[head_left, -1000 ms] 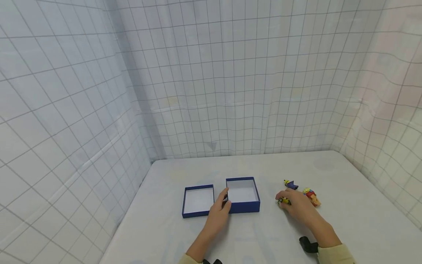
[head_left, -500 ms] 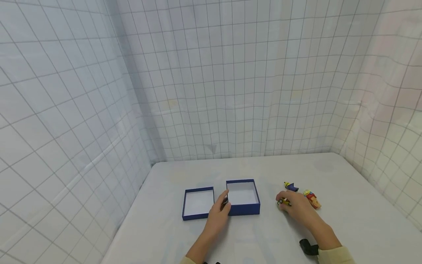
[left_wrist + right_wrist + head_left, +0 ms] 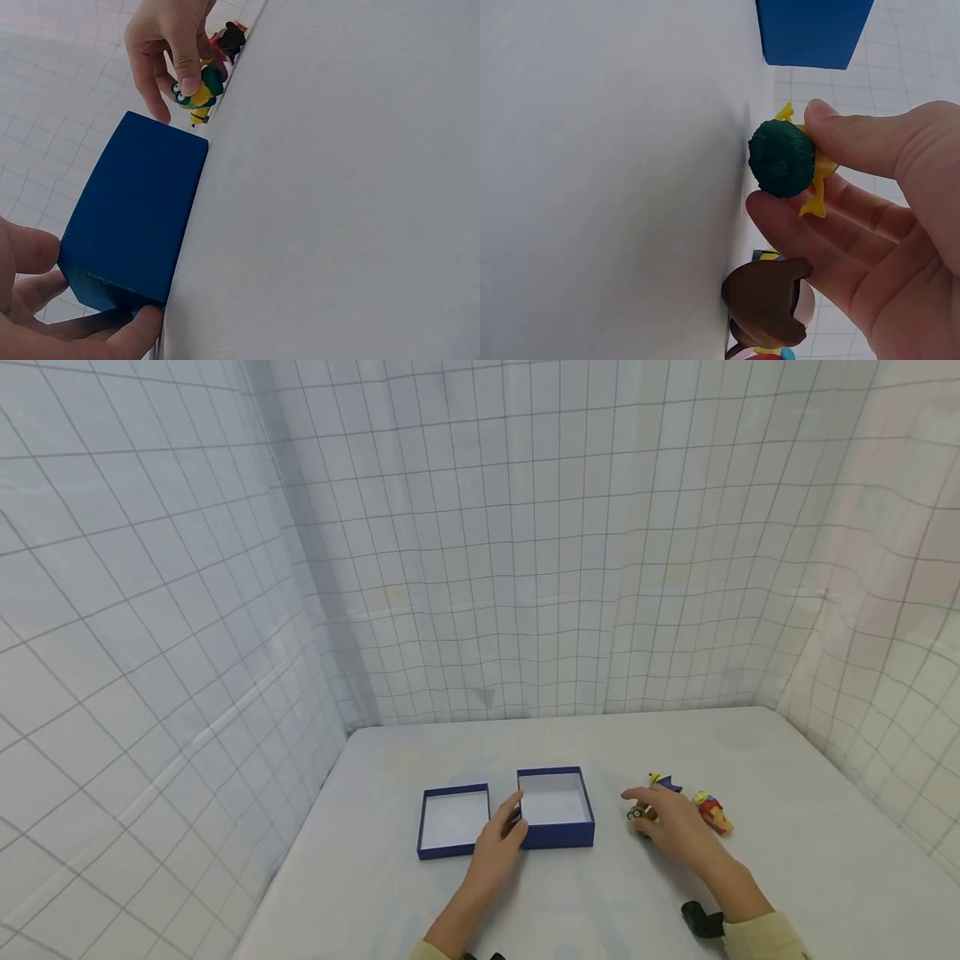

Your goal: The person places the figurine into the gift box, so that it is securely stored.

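In the head view my left hand (image 3: 497,847) rests against the left side of an open blue box (image 3: 557,836) with a white inside. The left wrist view shows its fingertips touching the box's corner and edge. To the box's right, my right hand (image 3: 675,827) is at a yellow and green minion figurine (image 3: 640,813) with big goggle eyes. The thumb presses on this figurine (image 3: 199,94) in the left wrist view. The right wrist view shows the figurine (image 3: 782,159) between thumb and fingers, close to the tabletop, its green part facing the camera.
A shallow blue-edged lid (image 3: 453,852) lies left of the box. Behind the right hand is a yellow and purple caped figurine (image 3: 666,783). A red and orange figurine (image 3: 712,812) lies to its right. White gridded curtains (image 3: 480,568) enclose the table (image 3: 375,902).
The right hand's fingers have spread slightly, and the index finger stretches farther past the minion figurine, which has turned a little. The left hand and box have hardly moved.
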{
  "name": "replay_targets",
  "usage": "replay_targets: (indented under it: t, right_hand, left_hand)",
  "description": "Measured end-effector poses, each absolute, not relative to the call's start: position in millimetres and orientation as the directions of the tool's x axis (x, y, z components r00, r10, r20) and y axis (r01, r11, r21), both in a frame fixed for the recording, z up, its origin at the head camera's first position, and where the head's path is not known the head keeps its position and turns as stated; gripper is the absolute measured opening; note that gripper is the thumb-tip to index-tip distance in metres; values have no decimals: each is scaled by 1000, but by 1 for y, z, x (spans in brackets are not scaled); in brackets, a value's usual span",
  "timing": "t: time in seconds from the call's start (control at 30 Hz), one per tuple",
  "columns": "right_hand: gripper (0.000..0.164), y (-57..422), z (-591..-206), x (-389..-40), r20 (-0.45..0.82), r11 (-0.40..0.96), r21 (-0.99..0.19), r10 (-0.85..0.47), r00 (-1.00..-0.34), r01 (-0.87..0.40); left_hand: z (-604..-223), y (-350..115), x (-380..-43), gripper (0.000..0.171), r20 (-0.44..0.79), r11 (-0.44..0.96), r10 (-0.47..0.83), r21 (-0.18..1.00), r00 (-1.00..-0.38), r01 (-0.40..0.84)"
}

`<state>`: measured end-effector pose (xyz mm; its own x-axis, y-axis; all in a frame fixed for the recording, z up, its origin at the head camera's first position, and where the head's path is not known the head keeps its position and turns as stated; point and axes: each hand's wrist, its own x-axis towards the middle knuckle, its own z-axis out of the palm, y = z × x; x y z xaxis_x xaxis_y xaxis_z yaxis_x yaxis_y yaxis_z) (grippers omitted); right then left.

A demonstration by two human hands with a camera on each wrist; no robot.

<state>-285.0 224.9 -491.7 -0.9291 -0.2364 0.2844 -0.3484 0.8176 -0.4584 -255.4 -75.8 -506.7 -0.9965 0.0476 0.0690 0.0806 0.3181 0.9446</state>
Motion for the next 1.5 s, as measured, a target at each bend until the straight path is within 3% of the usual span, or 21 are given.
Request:
replay_targets:
  t: [0.4, 1.5]
  right_hand:
    - [24, 220, -488, -289, 326, 823, -437, -231, -917, -363]
    - [27, 205, -462, -291, 394, 743, -544, -185, -900, -390]
  left_hand:
    - [-509, -76, -256, 48, 55, 305, 59, 950, -997, 70]
    - [-508, -77, -254, 47, 40, 285, 61, 957, -997, 56]
